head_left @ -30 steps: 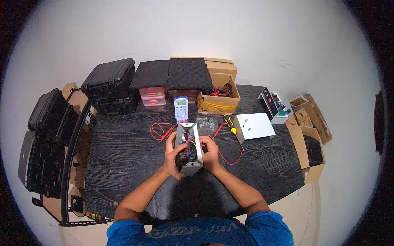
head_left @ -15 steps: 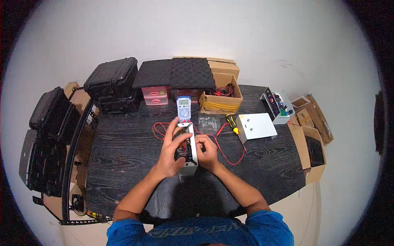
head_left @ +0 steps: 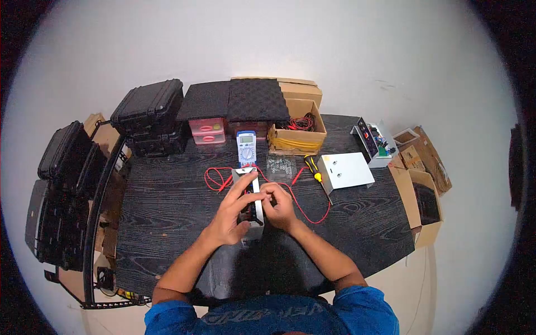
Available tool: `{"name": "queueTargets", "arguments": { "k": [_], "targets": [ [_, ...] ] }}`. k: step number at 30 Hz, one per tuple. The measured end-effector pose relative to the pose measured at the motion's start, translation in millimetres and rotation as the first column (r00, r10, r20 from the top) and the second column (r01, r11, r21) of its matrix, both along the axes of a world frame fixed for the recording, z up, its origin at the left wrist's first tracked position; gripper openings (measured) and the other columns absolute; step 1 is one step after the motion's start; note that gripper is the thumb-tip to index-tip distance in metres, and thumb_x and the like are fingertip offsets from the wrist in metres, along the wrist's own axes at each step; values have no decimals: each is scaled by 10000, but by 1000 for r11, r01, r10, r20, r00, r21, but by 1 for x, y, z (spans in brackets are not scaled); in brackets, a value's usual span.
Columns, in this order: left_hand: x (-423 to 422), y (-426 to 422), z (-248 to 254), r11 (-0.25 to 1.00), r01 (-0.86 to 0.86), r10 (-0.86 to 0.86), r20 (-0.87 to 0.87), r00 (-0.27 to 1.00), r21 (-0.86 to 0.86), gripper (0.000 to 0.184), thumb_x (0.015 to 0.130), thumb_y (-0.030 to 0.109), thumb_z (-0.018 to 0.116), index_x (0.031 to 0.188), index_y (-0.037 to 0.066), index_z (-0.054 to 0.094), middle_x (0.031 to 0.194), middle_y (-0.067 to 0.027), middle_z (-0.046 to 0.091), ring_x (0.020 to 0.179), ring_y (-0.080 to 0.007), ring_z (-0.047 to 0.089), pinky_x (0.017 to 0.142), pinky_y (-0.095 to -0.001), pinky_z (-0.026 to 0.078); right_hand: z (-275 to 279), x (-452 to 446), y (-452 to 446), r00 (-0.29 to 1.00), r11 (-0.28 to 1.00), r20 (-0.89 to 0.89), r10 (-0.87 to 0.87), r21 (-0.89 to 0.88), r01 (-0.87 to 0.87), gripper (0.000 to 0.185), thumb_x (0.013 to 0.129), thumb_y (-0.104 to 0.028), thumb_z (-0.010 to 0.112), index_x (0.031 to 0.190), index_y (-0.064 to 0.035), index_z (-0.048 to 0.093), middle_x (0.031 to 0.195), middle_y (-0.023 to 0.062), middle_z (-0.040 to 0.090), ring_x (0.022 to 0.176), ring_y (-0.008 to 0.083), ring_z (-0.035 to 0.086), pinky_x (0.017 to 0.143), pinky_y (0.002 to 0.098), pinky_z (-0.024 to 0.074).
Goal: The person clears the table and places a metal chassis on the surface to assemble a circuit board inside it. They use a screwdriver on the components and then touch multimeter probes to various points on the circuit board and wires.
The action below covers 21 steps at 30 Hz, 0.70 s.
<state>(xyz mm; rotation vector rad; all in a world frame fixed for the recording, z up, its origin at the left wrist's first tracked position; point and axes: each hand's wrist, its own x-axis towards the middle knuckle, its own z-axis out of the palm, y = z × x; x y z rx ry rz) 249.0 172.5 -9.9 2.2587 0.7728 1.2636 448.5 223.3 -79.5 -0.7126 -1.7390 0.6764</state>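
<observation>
A narrow light-grey metal box [head_left: 257,207] stands on the dark table before me, its open side showing dark parts and wires. My left hand [head_left: 228,219] grips it from the left, thumb low and fingers reaching over the top edge. At the box's right face, my right hand [head_left: 281,210] is closed with fingertips pinched together; what they hold, if anything, is hidden. The fingertips of both hands nearly meet there. Just behind the box lies a blue-and-white multimeter [head_left: 247,149], with red test leads [head_left: 301,207] looping across the table.
Right of the hands are a yellow-black screwdriver [head_left: 314,168], a white metal cover [head_left: 347,171] and an opened case with circuit boards [head_left: 381,146]. Farther back stand a cardboard box of cables [head_left: 296,144], pink drawers [head_left: 207,132] and black cases [head_left: 149,106]. A clear bag [head_left: 281,167] lies mid-table.
My right hand's fingers have curled in and shifted along the box's right face. The left fingers now extend closer to them. The whole view has shifted slightly.
</observation>
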Motion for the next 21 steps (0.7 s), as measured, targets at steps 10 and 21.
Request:
{"name": "queueTargets", "arguments": {
  "k": [10,21],
  "targets": [
    [4,7,-7,997,16,-19,43,999,82,637,973,545,514,1369,55,607,1619,-312,361,1500,-513,344,1224,-579,249,21,51,130,803,969,544,-244,164,183,166,909,-73,695,1057,-11,737,1015,177,760,888,335,737,801,424,578],
    [3,9,-11,997,31,-35,46,998,77,592,955,479,564,1376,64,600,1640,-299,341,1515,-504,331,1230,-574,244,-19,41,192,474,999,879,-47,46,14,89,805,-85,727,867,-85,790,889,181,760,865,374,739,805,461,584]
  ]
}}
